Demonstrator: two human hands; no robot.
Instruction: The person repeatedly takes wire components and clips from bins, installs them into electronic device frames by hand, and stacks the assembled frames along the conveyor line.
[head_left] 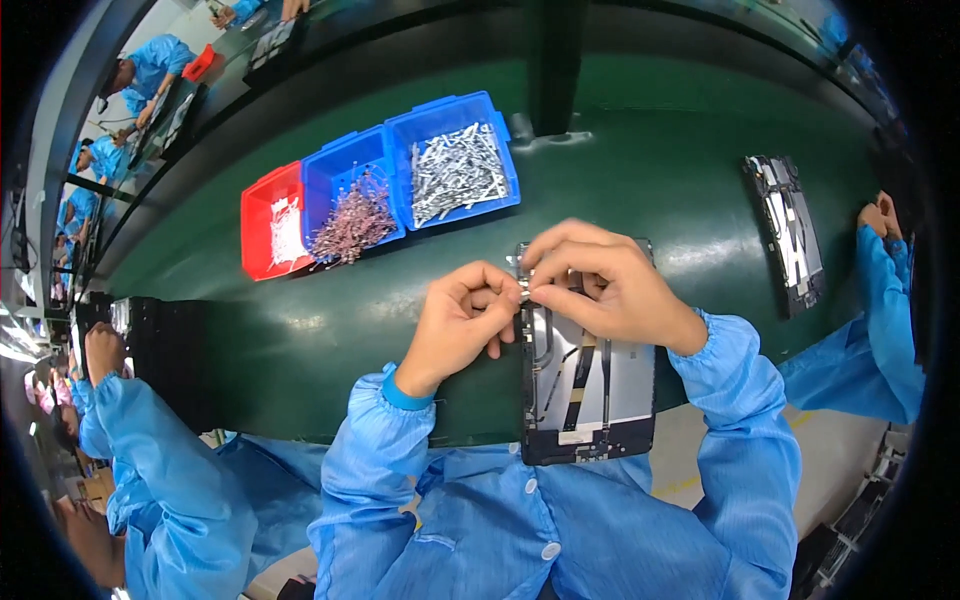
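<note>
A red bin (pixel 256 222) and two blue bins (pixel 325 170) sit on my green surface (pixel 300 350). My left hand (pixel 452 325) and right hand (pixel 625 282) pinch a tiny shiny piece (pixel 524 284) above an open tablet (pixel 630 385). Another tablet (pixel 790 235) lies farther right.

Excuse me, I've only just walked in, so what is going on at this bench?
A person's left hand and right hand meet near the upper left corner of an opened tablet, fingertips at a tiny pale piece; which hand grips it is unclear. Beyond, on the green bench, a red bin and two blue bins hold small parts. A second tablet lies untouched to the right.
</note>
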